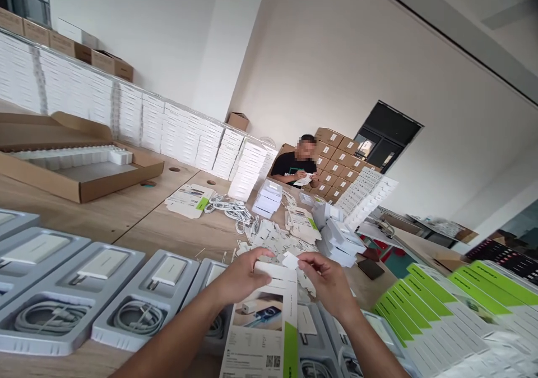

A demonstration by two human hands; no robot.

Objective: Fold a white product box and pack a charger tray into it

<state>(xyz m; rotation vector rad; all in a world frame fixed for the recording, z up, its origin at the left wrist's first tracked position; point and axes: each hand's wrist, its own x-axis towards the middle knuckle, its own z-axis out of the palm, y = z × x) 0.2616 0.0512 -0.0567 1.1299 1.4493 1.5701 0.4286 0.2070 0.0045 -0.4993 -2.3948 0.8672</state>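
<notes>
A white and green printed charger box (260,330) is held upright in front of me, its printed side facing me. My left hand (244,277) grips it near its top edge, thumb on the near side. Between the thumb and fingers of my right hand (330,282) is a small white card piece (290,260) at the box's top right corner; I cannot tell whether it is attached to the box. Behind and beside the box lie grey trays (117,254), each with a white charger (170,270) and a coiled cable (138,316).
White paper scraps (269,235) and loose cables (231,207) litter the table's middle. Green-and-white boxes (420,299) stand in rows at right. An open cardboard carton (121,184) sits at left. A person (290,165) works across the table, before stacked brown cartons (336,159).
</notes>
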